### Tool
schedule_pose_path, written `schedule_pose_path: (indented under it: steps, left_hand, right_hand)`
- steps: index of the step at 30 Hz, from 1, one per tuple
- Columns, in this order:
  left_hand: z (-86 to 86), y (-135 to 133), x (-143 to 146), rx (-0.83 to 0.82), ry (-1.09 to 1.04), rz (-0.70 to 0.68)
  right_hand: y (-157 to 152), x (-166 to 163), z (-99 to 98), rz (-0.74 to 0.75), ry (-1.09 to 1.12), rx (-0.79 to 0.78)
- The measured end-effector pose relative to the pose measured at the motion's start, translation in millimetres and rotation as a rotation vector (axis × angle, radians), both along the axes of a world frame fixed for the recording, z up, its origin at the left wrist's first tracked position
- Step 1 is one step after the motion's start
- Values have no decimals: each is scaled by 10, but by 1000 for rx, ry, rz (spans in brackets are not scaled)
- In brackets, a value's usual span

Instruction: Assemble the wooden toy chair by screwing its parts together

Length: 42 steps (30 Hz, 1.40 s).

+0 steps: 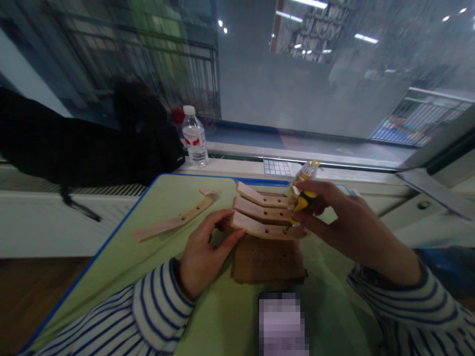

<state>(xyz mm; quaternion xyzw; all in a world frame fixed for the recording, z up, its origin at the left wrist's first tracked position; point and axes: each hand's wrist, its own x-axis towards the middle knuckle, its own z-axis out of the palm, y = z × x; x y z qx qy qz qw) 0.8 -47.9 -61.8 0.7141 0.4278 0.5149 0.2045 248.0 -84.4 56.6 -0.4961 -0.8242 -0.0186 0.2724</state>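
The nearest pale, bent wooden strip (254,226) is smooth, with a dark hole near its middle; two similar strips lie alongside, beyond it. It sits at the far side of a brown wooden board (269,267) on the pale green table (148,277). The left hand (206,254) pinches its left end between thumb and fingers; the right hand (345,217) grasps a yellow-and-black tool handle (306,200) above its right part.

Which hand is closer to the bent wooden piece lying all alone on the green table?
Left. The left hand is beside the lone piece, holding another bent piece by its end; the right hand is farther off to the right, holding a yellow-and-black handle.
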Motion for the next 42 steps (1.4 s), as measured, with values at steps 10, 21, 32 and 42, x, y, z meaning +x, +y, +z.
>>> schedule_pose_path:
  steps: [10,21,32,42]
  left_hand:
    - [29,2,0,5,18,9]
    - [23,2,-1,-8,15,24]
    - [44,-9,1,-21,16,16]
    - [48,-14,3,-48,17,19]
  right_hand:
    - [-9,11,23,21,-15,-2]
    - [-16,11,8,26,28,-9]
    - [9,5,-1,-9,57,-13]
    - [29,10,-25,27,73,-10]
